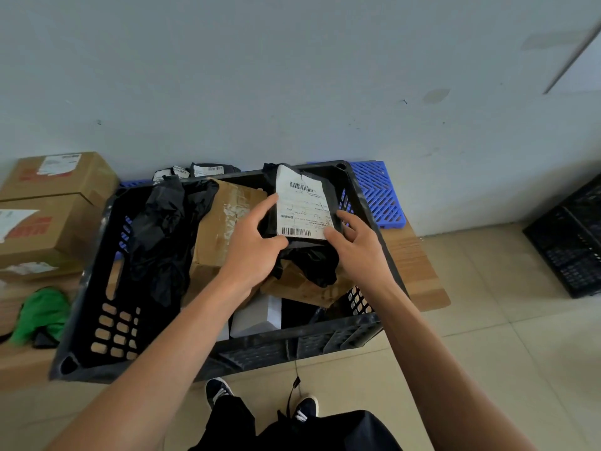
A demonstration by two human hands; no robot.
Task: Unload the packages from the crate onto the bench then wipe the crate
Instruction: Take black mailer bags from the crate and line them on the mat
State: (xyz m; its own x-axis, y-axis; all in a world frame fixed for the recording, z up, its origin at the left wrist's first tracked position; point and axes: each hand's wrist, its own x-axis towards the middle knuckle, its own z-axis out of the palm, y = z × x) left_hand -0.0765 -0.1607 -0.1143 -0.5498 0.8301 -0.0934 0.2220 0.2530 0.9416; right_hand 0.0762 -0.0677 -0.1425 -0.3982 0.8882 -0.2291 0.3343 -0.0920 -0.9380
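A black plastic crate (97, 288) stands on the bench (419, 271) in front of me. Inside it, my left hand (253, 249) and my right hand (357, 245) grip a black bag package with a white shipping label (302, 206) from either side, holding it over the crate's far right part. Below it lie a cardboard box (221, 229), another brown parcel (299, 288), a crumpled black bag package (162, 229) on the left and a white box (257, 315) near the front wall.
Two cardboard boxes (61, 177) are stacked on the bench at the left, and a green cloth (42, 314) lies in front of them. Black labelled packages (195, 170) lie behind the crate. A blue pallet (377, 193) lies at the wall, and another black crate (572, 242) stands on the floor at right.
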